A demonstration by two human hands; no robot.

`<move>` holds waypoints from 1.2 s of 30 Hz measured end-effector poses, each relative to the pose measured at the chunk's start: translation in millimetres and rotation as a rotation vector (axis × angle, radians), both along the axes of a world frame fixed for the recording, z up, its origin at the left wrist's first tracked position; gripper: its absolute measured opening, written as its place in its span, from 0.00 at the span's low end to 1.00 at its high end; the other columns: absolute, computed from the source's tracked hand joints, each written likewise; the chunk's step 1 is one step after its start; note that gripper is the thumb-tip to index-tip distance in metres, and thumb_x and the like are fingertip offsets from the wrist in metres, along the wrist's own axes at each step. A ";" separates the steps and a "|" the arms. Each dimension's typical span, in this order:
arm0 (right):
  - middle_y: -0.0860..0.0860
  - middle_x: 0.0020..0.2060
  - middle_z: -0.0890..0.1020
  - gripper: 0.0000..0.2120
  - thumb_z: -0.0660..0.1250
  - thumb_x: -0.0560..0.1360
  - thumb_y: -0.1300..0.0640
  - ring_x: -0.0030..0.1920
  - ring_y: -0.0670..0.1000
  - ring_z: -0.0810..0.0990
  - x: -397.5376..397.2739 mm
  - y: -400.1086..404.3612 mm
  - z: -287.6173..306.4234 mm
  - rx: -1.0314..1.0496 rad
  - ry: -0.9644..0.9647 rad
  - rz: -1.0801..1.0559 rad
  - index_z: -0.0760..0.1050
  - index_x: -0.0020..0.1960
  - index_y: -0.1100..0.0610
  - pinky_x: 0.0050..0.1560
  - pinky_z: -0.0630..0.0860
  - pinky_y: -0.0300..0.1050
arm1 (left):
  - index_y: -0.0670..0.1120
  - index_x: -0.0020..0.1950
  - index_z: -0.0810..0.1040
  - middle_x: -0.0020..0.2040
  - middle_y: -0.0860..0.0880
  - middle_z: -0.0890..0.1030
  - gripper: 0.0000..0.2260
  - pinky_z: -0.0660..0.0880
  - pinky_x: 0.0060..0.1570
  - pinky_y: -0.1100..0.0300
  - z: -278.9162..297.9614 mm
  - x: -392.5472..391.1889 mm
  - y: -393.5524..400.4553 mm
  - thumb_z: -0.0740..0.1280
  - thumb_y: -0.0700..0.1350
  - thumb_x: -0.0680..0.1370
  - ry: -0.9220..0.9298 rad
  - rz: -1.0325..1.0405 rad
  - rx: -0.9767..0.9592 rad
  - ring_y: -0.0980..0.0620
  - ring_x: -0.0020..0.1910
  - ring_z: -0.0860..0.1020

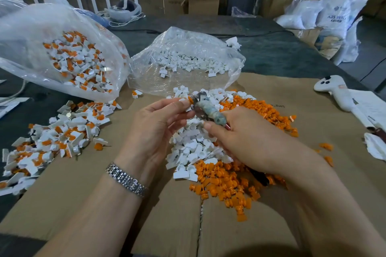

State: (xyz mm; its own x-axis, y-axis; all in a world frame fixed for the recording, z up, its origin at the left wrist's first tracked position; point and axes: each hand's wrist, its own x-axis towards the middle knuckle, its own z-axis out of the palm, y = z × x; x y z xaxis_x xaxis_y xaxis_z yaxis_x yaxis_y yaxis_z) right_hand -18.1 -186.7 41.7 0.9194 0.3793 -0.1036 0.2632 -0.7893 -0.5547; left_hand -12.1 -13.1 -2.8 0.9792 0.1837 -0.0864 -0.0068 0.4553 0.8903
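My right hand (246,140) grips a pair of pliers (203,105) whose handle is wrapped in greyish tape, with the metal jaws pointing up and left. My left hand (158,125) pinches a small white and orange part (189,99) at those jaws. Under both hands lies a heap of white plastic caps (194,148). Loose orange plugs (227,181) spread beside and in front of the caps. A metal watch band sits on my left wrist.
A pile of joined white-and-orange pieces (54,137) lies at left on flat cardboard (100,183). A clear bag (69,60) above it holds more of them. Another clear bag (188,60) holds white caps. A white handheld controller (334,89) lies at right, boxes behind.
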 end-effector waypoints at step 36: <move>0.52 0.61 0.76 0.25 0.67 0.76 0.35 0.65 0.57 0.73 58.7 -52.5 -34.9 -0.273 -0.190 -0.378 0.74 0.65 0.49 0.66 0.69 0.60 | 0.54 0.49 0.85 0.44 0.57 0.83 0.11 0.71 0.37 0.78 -5.3 4.8 37.8 0.73 0.38 0.76 -0.007 -0.122 1.286 0.67 0.45 0.78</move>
